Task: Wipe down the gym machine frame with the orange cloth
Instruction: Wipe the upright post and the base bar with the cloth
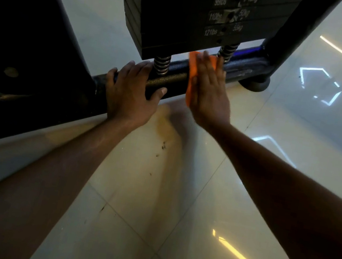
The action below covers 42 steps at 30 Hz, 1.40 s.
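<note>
The dark bottom bar of the gym machine frame (242, 67) runs low across the floor from lower left to upper right. An orange cloth (191, 73) is draped over the bar near its middle. My right hand (209, 92) lies flat on the cloth with straight fingers, pressing it against the bar. My left hand (130, 91) rests on the bar further left, fingers over the top and thumb spread along the near side.
A black weight stack (182, 10) hangs just above the bar on two coil springs (162, 65). A dark upright post (289, 33) joins a rounded foot (254, 83) at the right. More dark frame fills the left. Glossy floor tiles (176, 198) reflect lights.
</note>
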Tool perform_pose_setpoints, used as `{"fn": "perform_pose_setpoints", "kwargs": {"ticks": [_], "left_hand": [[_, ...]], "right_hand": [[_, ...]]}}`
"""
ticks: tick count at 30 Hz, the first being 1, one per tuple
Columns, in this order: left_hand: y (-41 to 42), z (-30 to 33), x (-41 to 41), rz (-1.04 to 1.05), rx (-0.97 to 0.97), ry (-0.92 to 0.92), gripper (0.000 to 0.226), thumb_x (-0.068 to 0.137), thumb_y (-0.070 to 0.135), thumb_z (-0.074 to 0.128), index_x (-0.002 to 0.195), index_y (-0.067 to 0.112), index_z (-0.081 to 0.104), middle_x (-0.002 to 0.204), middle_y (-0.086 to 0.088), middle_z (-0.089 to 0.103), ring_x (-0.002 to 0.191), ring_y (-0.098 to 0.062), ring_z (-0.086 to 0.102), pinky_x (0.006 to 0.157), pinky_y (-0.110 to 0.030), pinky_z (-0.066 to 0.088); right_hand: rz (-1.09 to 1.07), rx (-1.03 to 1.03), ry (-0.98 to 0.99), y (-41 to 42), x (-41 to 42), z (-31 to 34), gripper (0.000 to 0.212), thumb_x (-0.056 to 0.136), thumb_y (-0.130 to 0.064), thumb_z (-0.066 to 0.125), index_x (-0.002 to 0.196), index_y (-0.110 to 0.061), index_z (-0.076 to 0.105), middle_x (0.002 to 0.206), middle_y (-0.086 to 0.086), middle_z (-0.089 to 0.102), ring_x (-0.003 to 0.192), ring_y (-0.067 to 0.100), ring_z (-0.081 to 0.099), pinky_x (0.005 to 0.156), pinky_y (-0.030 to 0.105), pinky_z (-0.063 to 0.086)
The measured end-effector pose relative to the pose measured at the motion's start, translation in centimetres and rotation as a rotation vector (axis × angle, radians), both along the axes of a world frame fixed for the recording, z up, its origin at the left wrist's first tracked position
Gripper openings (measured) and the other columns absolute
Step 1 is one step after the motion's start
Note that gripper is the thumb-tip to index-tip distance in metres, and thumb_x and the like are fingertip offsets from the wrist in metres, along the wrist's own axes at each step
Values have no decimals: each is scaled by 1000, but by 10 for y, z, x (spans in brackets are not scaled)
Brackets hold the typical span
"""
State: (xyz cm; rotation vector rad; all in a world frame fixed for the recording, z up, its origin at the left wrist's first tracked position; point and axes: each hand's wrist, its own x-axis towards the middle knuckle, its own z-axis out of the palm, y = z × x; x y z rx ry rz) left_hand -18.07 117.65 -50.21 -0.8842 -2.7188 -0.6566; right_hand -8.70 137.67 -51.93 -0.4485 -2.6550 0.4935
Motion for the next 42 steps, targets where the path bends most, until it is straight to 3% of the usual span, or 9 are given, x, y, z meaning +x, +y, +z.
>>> {"fn": "perform_pose_setpoints", "kwargs": {"ticks": [3,6,9,13,17,23,29,33,42], "left_hand": [[-1,-2,0,6,-9,26,65,101,60,58,154,24,49,157,0,54,153,-26,40,128,-56,20],[0,-3,1,15,-33,60,64,101,61,57,154,24,48,158,1,53,153,-25,40,128,-55,22],[-2,-5,2,3,-45,100,64,103,60,55,154,23,47,157,0,53,151,-27,42,126,-55,26],[-6,-9,11,-9,-66,151,65,107,53,49,161,17,40,164,-4,46,155,-30,37,128,-56,23],[-19,-17,26,-17,-92,204,66,111,37,46,170,16,27,174,-7,32,162,-31,25,132,-55,16],[-26,-16,30,-76,-127,164,72,109,32,51,172,17,20,178,-9,23,164,-34,19,132,-57,14],[-34,9,42,-171,-143,-15,60,110,36,53,165,19,39,173,-7,33,164,-30,21,132,-63,13],[-34,27,54,-291,-129,-199,56,111,38,52,164,21,43,170,-4,39,161,-26,29,131,-54,23],[-16,89,87,-379,-259,-331,62,112,46,49,168,22,35,174,1,33,164,-17,19,131,-43,19]], "right_hand": [[-97,-88,30,-14,-3,4,66,117,-40,30,175,-23,5,183,-1,-1,169,28,-9,136,58,11],[89,-28,17,-39,0,-3,69,116,-30,39,175,-21,6,183,2,-3,168,32,-13,135,62,13],[91,24,-9,-14,5,-1,66,118,-40,35,175,-23,5,183,0,0,169,27,-10,136,61,10],[-77,-139,23,-22,2,6,66,118,-45,28,175,-25,1,183,-2,-2,168,30,-11,135,62,10],[85,-88,-13,-40,10,-3,68,118,-44,35,175,-29,0,183,-5,-5,167,26,-15,133,64,20],[-11,-223,-32,-23,3,8,70,117,-51,33,175,-33,-1,183,-6,-5,167,33,-10,131,64,20],[22,-99,-89,-16,14,30,73,112,-23,54,173,-29,14,180,10,20,163,37,27,124,60,42],[19,-169,-84,-2,27,45,58,115,-34,49,170,-33,29,163,14,50,140,33,59,113,53,54],[-25,-287,-101,32,91,91,57,115,-43,46,169,-33,32,158,12,57,130,30,64,99,40,54]]}}
